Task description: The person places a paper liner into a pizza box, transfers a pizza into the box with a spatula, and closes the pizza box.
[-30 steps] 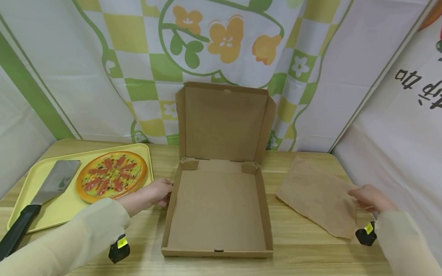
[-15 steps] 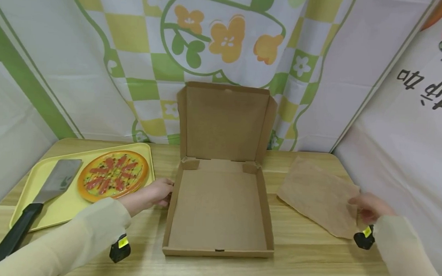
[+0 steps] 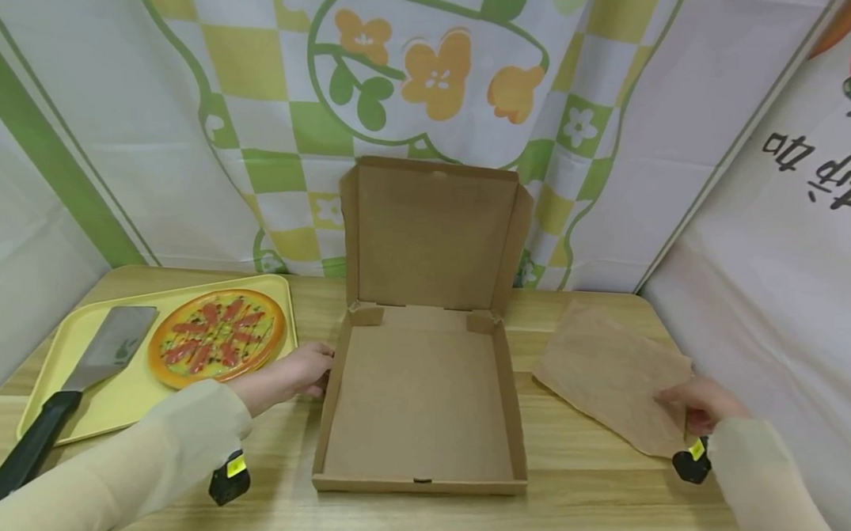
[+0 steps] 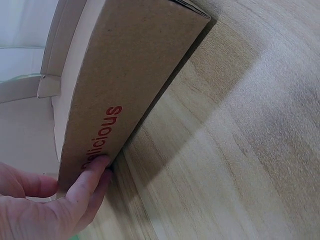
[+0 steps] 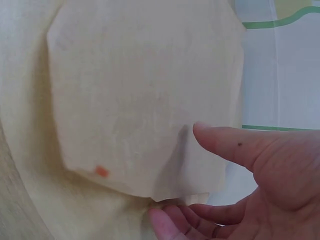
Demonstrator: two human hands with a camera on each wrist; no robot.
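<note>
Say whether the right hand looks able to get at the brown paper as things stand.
Very likely yes: the right hand is at the brown paper, its thumb over the sheet, with nothing visible blocking the way.

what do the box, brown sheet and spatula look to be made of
Box: matte brown cardboard, by its crisp folds. Sheet: likely dull brown paper, being thin and slightly wrinkled. Spatula: blade probably metal, from its grey sheen; black handle perhaps plastic, looking smooth and evenly coloured.

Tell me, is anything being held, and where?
The left hand grips the box by its left wall; whether the right hand holds the brown paper is unclear.
</note>
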